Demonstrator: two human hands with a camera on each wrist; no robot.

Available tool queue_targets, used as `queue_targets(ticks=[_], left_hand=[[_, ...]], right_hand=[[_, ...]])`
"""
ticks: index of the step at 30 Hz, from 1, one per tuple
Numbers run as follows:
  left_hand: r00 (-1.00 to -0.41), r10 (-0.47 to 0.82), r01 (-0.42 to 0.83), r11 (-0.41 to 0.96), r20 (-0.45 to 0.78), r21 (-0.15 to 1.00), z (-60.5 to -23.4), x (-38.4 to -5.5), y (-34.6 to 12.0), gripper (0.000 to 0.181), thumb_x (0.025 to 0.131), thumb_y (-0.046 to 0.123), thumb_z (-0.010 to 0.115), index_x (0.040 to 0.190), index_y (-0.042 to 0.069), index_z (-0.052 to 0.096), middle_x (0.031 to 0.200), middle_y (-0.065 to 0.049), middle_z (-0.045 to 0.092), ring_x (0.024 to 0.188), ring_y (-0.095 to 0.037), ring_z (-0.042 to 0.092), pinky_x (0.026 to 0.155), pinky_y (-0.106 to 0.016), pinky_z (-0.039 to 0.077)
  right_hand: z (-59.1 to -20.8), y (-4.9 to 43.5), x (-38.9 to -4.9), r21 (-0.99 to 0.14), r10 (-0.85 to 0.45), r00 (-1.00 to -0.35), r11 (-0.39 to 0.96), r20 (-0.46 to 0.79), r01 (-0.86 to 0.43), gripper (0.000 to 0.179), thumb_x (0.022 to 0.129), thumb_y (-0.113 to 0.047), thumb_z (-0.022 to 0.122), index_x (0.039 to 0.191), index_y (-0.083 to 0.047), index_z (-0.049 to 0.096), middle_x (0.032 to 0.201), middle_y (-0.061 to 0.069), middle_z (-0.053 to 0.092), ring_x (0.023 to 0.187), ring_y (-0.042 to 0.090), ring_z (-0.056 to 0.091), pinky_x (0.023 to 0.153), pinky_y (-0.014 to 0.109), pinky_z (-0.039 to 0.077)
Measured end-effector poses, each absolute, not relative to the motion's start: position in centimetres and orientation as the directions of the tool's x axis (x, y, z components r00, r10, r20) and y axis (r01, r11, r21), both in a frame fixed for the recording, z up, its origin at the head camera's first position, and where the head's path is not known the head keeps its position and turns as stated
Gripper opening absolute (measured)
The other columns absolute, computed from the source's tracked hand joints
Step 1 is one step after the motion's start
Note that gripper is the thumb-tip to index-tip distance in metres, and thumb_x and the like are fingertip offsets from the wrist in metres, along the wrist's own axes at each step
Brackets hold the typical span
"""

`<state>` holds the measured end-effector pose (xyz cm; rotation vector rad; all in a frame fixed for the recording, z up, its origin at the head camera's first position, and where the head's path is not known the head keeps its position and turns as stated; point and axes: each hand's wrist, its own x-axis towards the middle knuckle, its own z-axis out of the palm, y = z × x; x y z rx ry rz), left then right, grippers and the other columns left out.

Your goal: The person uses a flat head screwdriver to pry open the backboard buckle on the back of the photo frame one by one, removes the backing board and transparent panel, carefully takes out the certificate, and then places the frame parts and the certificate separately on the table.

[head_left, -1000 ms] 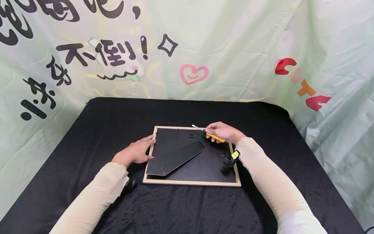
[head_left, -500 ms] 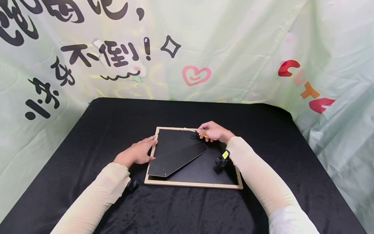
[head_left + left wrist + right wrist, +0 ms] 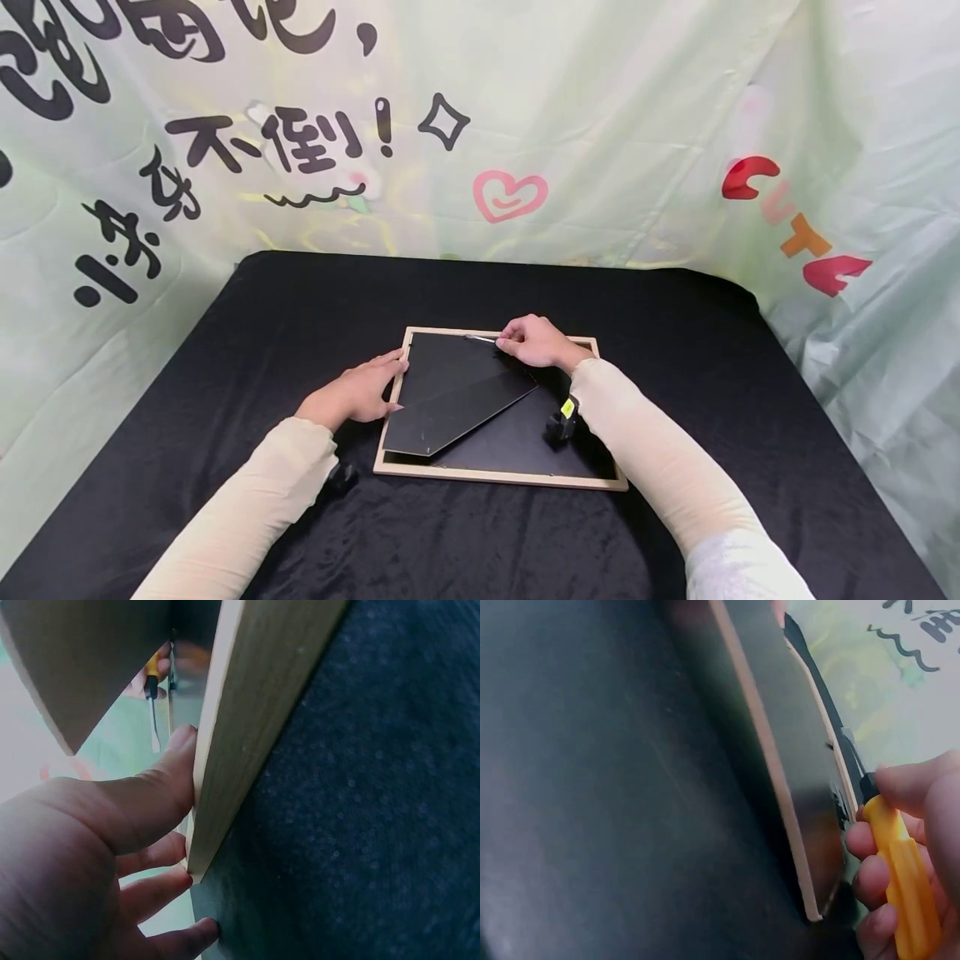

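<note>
A picture frame [image 3: 495,477] with a light wood rim lies back side up on a black cloth. Its black easel leg [image 3: 450,417] slants across the backing, raised slightly at the near end. My left hand [image 3: 358,392] rests on the frame's left rail; in the left wrist view the thumb [image 3: 176,769] and fingertips touch the wood and one finger reaches the cloth. My right hand [image 3: 536,340] grips a screwdriver [image 3: 904,881] by its yellow handle, thumb near the black collar. The metal shaft points left, its tip at the inside of the far rail.
Black cloth [image 3: 315,308] covers the table around the frame. Behind it hangs a pale green printed curtain [image 3: 600,150], which continues along both sides. A small black camera [image 3: 561,423] on the right wrist hangs over the backing.
My right hand has moved left along the far rail and lowered the screwdriver, so its tip now meets the rail's inner edge. The left hand keeps its place on the frame.
</note>
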<state>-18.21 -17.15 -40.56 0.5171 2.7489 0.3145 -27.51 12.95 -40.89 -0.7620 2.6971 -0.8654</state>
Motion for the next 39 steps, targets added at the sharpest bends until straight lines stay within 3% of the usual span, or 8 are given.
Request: queue_targets(ticks=[14, 27, 32, 39], left_hand=[[-0.876, 0.394, 0.321, 0.907, -0.278, 0.273, -40.4, -18.1, -16.9, 0.065, 0.087, 0.023, 0.073, 0.142, 0.000, 0.046, 0.156, -0.018, 0.025, 0.140, -0.037, 0.028, 0.106, -0.058, 0.031], [-0.858, 0.419, 0.347, 0.899, -0.297, 0.266, -40.3, -18.2, -17.1, 0.063, 0.088, 0.020, 0.072, 0.140, -0.003, 0.046, 0.156, -0.022, 0.023, 0.140, -0.040, 0.026, 0.108, -0.057, 0.029], [-0.838, 0.448, 0.377, 0.888, -0.310, 0.263, -40.1, -18.4, -17.0, 0.061, 0.089, 0.018, 0.070, 0.140, -0.004, 0.044, 0.156, -0.024, 0.021, 0.139, -0.042, 0.028, 0.111, -0.051, 0.027], [-0.833, 0.447, 0.369, 0.888, -0.326, 0.274, -39.8, -18.4, -16.9, 0.062, 0.090, 0.018, 0.069, 0.142, -0.002, 0.042, 0.157, -0.022, 0.017, 0.139, -0.043, 0.027, 0.111, -0.051, 0.027]], right_hand=[[-41.1, 12.3, -27.4, -0.380, -0.570, -0.821, 0.751, 0.041, -0.540, 0.012, 0.091, -0.029, 0.065, 0.091, -0.017, 0.065, 0.075, -0.006, 0.061, 0.069, 0.015, 0.055, 0.062, 0.034, 0.047], [-42.0, 11.9, -27.4, -0.257, -0.661, -0.741, 0.701, 0.116, -0.666, 0.014, 0.096, -0.026, 0.060, 0.089, -0.015, 0.055, 0.076, -0.002, 0.053, 0.066, 0.016, 0.051, 0.057, 0.033, 0.044], [-42.1, 12.0, -27.6, -0.242, -0.703, -0.697, 0.658, 0.142, -0.713, 0.016, 0.098, -0.022, 0.058, 0.088, -0.012, 0.051, 0.073, 0.000, 0.049, 0.064, 0.017, 0.050, 0.058, 0.033, 0.043], [-42.2, 12.0, -27.7, -0.244, -0.710, -0.679, 0.637, 0.185, -0.732, 0.015, 0.097, -0.020, 0.059, 0.088, -0.011, 0.051, 0.073, 0.000, 0.050, 0.063, 0.018, 0.050, 0.059, 0.034, 0.045]])
